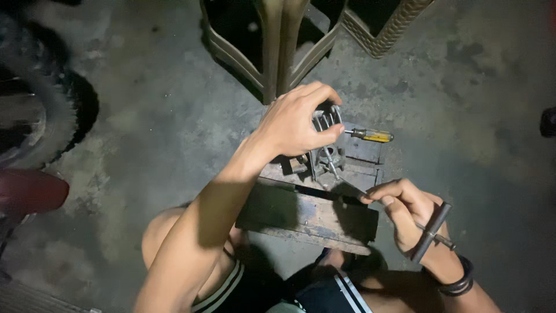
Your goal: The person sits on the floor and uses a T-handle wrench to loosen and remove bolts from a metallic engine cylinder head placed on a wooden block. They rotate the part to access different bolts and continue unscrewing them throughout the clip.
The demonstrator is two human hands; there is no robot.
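Observation:
My left hand grips the top of a finned grey metal engine part that stands on a worn wooden block between my knees. My right hand holds a dark T-handle tool, its thin shaft running up and left toward the base of the metal part. A screwdriver with a yellow handle lies on the block just right of the metal part, untouched.
Stained concrete floor all around. Plastic stool legs stand right behind the block, with a woven basket beside them. A motorcycle tyre and red bodywork are at the left edge.

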